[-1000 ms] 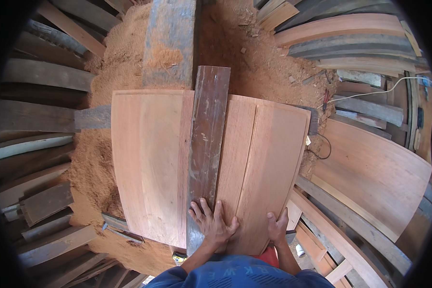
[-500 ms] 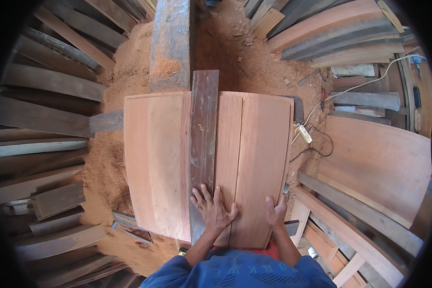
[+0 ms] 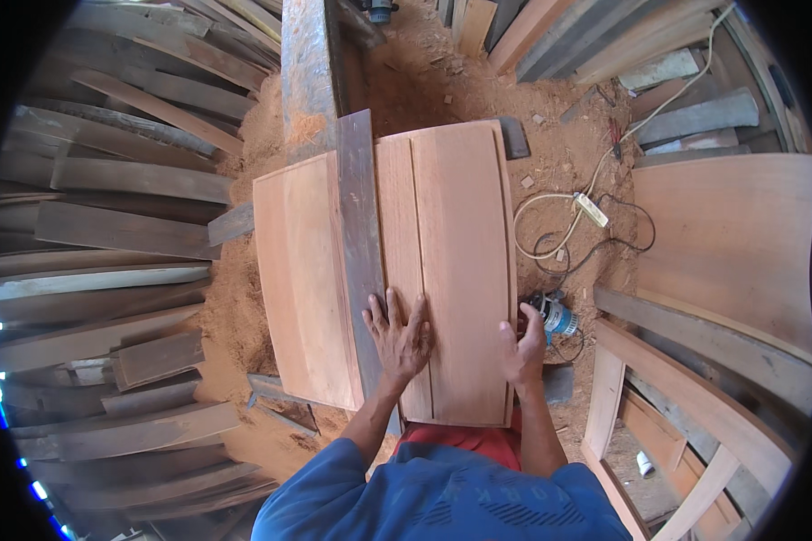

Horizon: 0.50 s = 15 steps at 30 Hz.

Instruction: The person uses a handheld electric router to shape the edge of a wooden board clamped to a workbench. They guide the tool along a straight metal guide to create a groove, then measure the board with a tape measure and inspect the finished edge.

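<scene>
A pale reddish wooden panel (image 3: 465,270) with grooves lies in front of me. Along its length rests a dark, narrow board (image 3: 359,207), its far end sticking out past the panel's edge. My left hand (image 3: 399,341) presses flat with fingers spread, over the board's right edge and the panel beside it. At the panel's right edge is my right hand (image 3: 523,347), thumb and fingers apart, with nothing visible in it. Just beyond that hand, a blue and black power tool (image 3: 555,316), looking like a router, sits lower down beside the panel.
A white power strip (image 3: 591,210) and its cords lie on the sawdust floor to the right. Many boards (image 3: 135,230) line the left side. A wooden frame (image 3: 686,379) and a wide panel (image 3: 731,234) stand at right. A thick beam (image 3: 307,77) extends away from me.
The view has turned and shifted, so the panel appears tilted and the power tool shows more fully. My right hand has moved forward along the edge; my left stays flat on the board and panel.
</scene>
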Tool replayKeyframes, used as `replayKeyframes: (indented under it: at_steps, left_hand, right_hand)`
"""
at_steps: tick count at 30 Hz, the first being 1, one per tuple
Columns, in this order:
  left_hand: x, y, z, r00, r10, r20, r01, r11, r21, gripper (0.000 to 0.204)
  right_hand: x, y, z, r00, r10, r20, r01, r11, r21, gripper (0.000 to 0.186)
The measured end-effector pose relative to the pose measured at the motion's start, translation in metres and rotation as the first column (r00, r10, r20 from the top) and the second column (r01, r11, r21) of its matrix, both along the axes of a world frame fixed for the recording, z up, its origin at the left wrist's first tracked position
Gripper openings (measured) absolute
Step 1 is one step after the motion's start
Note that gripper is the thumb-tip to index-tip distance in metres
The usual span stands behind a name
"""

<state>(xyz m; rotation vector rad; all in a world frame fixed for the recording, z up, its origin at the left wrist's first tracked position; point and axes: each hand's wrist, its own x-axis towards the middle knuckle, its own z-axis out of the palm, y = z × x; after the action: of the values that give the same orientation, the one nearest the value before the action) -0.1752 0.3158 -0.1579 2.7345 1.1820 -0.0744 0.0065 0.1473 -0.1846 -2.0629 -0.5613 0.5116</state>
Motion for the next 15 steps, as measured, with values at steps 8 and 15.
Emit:
replayKeyframes:
  at_steps: [8,15]
  left_hand:
    - [-0.013,-0.05,-0.017,1.0,0.0,0.024,-0.001,0.999,0.033,0.069]
    - [-0.016,-0.043,-0.032,1.0,0.0,-0.03,0.003,0.995,0.104,0.074]
  right_hand:
    - [0.012,-0.151,0.03,0.963,-0.266,-0.03,0.268,0.961,0.072,0.037]
    - [-0.047,-0.304,-0.047,0.975,-0.217,-0.051,0.184,0.913,-0.363,0.032]
